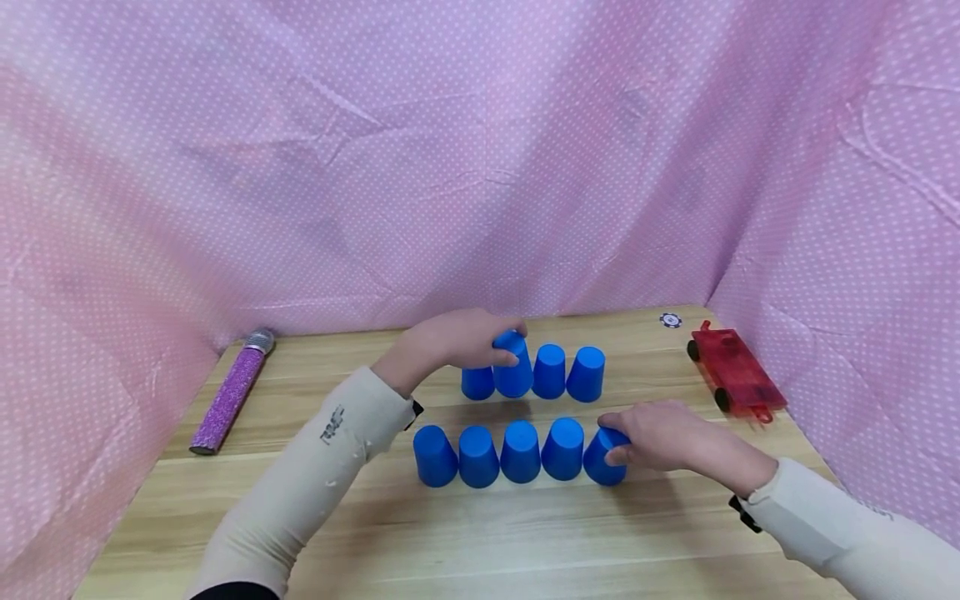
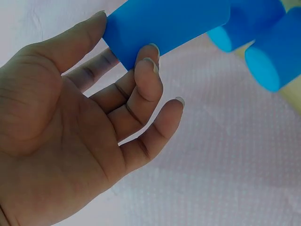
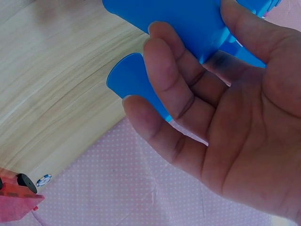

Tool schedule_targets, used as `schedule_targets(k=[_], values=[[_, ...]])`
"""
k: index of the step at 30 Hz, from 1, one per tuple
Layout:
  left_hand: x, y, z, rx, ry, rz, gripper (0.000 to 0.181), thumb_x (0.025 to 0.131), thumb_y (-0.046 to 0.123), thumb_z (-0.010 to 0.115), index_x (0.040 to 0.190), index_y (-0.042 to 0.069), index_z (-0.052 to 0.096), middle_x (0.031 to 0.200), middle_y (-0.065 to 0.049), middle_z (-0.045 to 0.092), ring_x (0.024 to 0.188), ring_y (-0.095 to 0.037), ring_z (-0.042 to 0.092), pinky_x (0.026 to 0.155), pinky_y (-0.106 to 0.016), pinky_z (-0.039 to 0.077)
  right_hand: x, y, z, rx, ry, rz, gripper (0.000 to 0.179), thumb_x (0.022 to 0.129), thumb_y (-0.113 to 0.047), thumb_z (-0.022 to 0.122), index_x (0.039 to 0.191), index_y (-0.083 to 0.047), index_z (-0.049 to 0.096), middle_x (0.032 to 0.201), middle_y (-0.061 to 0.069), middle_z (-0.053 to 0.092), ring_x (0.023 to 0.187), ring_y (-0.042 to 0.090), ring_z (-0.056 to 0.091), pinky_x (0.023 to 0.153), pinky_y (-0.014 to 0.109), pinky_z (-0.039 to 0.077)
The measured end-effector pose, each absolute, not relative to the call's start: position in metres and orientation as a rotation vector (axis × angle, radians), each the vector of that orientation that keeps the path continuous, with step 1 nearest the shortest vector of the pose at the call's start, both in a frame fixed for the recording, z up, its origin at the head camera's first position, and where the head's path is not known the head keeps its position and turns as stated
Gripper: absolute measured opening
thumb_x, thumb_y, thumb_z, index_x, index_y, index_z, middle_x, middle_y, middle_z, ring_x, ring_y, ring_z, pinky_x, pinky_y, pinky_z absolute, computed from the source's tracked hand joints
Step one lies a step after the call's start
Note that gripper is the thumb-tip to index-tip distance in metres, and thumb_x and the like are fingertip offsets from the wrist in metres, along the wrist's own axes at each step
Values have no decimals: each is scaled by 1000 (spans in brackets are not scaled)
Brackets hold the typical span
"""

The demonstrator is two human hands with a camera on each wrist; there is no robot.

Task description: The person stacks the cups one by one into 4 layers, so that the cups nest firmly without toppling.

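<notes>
here, cup under left hand, perhaps raised

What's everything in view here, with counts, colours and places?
Cups: nine, blue, mid-table, four in back row, five in front.
Mic: one, purple and silver, left.
Toy cart: one, red, right.
Chip: one, white and dark, back right.
Table: one, light wood, underneath.
Cloth: count unclear, dotted pink, behind and beside.
Sleeves: two, cream, forearms.
Wrist devices: two, black, wrists.
Left hand: one, bare, pinching back row's second cup from left.
Right hand: one, bare, pinching front row's rightmost cup.
</notes>
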State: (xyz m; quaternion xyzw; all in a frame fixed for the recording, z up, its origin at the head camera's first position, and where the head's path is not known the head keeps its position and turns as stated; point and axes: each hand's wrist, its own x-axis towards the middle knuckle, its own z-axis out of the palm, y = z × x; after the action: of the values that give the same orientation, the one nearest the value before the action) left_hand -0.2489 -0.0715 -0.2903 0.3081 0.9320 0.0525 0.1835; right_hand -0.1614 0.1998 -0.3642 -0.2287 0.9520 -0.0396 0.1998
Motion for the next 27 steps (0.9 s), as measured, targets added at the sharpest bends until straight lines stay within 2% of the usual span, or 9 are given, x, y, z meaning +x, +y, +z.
schedule_targets(k=[7,13,21,27], values=[[-256,-80,-279,812,2668,132,49,101,43,56,147,27,46,141,-5,60,129,-27,58,104,-48,51,-161,199,-363,-630,2655,-100,61,86,-45,75,133,-9,62,107,9,74,93,26,70,72,46,58],[-268,-87,-282,792,2700,146,48,101,43,55,145,24,48,137,-6,62,126,-28,59,103,-48,51,-161,198,-364,-622,2657,-96,61,86,-44,76,134,-9,61,110,10,74,97,27,70,73,47,58],[-285,-95,-284,787,2751,238,48,102,40,56,144,18,49,137,-9,62,128,-30,59,104,-49,50,-162,199,-364,-631,2658,-110,62,86,-44,76,134,-9,61,106,8,74,91,24,68,69,42,57],[-294,-99,-288,750,2782,266,47,102,42,56,143,19,51,136,-8,63,125,-29,60,104,-48,51,-163,200,-365,-634,2655,-108,62,86,-44,76,135,-8,60,104,8,74,91,24,68,71,44,57]])
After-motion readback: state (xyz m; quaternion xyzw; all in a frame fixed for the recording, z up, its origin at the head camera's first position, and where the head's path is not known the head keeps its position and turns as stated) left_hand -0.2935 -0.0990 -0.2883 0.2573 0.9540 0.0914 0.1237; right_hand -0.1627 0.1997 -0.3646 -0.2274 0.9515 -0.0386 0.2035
